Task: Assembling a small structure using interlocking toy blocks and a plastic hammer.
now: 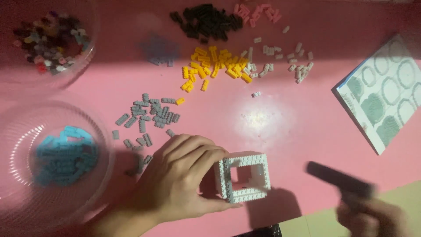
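Observation:
A hollow square frame built of small white bricks (244, 176) stands on the pink table (307, 114). My left hand (182, 175) grips its left side, fingers on top and thumb below. My right hand (372, 217) is at the lower right, blurred, closed around a dark stick-like tool (337, 177) that points up and left toward the frame without touching it.
Loose grey bricks (147, 116) lie just above my left hand; yellow (215, 66), black (206, 19), pink and white piles sit farther back. A clear bowl of blue bricks (66, 153) is at left, a bowl of mixed bricks (50, 37) above it. An instruction booklet (383, 94) lies right.

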